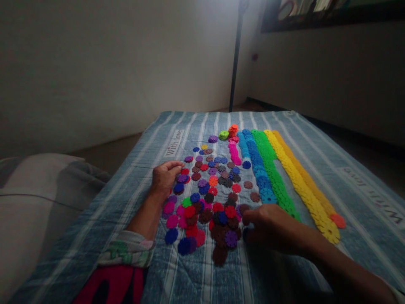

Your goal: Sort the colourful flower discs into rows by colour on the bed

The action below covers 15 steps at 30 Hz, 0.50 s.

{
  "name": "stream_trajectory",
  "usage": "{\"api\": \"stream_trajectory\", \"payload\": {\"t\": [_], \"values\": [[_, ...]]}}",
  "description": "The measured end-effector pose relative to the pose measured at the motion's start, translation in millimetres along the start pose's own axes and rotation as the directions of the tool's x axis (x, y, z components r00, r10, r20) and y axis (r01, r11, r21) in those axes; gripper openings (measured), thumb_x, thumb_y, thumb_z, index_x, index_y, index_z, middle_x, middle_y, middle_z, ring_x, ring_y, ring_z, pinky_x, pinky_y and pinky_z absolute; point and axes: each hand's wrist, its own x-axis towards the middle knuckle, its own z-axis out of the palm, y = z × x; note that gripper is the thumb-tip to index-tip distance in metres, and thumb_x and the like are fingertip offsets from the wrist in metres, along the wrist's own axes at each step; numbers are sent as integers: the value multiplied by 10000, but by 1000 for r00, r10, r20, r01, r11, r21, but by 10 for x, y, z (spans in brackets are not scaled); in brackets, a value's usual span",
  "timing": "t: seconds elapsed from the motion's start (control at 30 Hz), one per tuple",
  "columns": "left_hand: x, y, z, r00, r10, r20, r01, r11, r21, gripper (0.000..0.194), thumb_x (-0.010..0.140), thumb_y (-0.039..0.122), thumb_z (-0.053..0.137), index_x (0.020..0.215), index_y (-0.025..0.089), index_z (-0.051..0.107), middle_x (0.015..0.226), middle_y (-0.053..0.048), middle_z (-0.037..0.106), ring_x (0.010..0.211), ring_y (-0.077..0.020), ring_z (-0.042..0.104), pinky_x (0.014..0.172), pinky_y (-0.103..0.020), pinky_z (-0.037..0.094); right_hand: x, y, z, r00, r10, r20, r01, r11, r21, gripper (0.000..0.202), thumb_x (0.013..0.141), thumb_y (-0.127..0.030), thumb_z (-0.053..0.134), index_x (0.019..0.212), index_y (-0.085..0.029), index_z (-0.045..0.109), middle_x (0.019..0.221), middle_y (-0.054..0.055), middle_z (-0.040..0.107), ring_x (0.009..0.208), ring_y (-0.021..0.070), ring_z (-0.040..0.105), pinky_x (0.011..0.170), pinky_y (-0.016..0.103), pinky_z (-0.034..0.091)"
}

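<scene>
Small notched plastic discs in mixed colours lie in a loose spread on the striped blue cloth. At the left edge of the spread is my left hand (pixel 165 176), thumb and fingers drawn together close to a purple disc (pixel 182 178); anything between the fingertips is hidden. My right hand (pixel 265 226) is curled low at the right of the spread, beside a dark brownish disc (pixel 244 210). What its fingers hold, if anything, I cannot make out. Near both hands are brown discs (pixel 220 255), a red disc (pixel 230 212) and a blue disc (pixel 171 236).
Overlapping discs form rows by colour on the right: pink (pixel 234 154), blue (pixel 257 164), green (pixel 268 156), yellow (pixel 297 181) and orange (pixel 308 181). Small stacks of lime (pixel 223 135) and orange-red discs (pixel 233 130) stand at the far end. A dark pole (pixel 236 63) rises behind.
</scene>
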Motion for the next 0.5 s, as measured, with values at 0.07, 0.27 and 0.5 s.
{"api": "stream_trajectory", "payload": {"t": [0.07, 0.27, 0.5], "values": [[1, 0, 2, 1000, 1, -2, -1, 1000, -5, 239, 541, 253, 666, 752, 158, 729, 774, -63, 735, 713, -191, 657, 637, -284, 512, -14, 3, 57, 1000, 20, 9, -20, 999, -28, 171, 751, -171, 647, 913, -212, 682, 800, 14, 690, 686, 133, 590, 564, 230, 274], [-10, 9, 19, 1000, -11, -13, 11, 1000, -18, 233, 536, 250, 667, 740, 155, 727, 746, -52, 728, 683, -172, 645, 608, -258, 492, -5, 43, 133, 1000, 13, 7, -13, 999, -51, 164, 740, -187, 616, 896, -205, 663, 772, 16, 680, 648, 123, 560, 546, 239, 230], [-16, -1, 30, 999, -41, -9, 40, 998, -44, 232, 543, 248, 662, 745, 155, 728, 695, -35, 711, 611, -138, 613, 575, -238, 458, -31, 47, 121, 1000, 2, -15, -2, 1000, -5, 118, 718, -137, 603, 819, -184, 642, 666, -15, 598, 580, 92, 468, 522, 222, 217]]}}
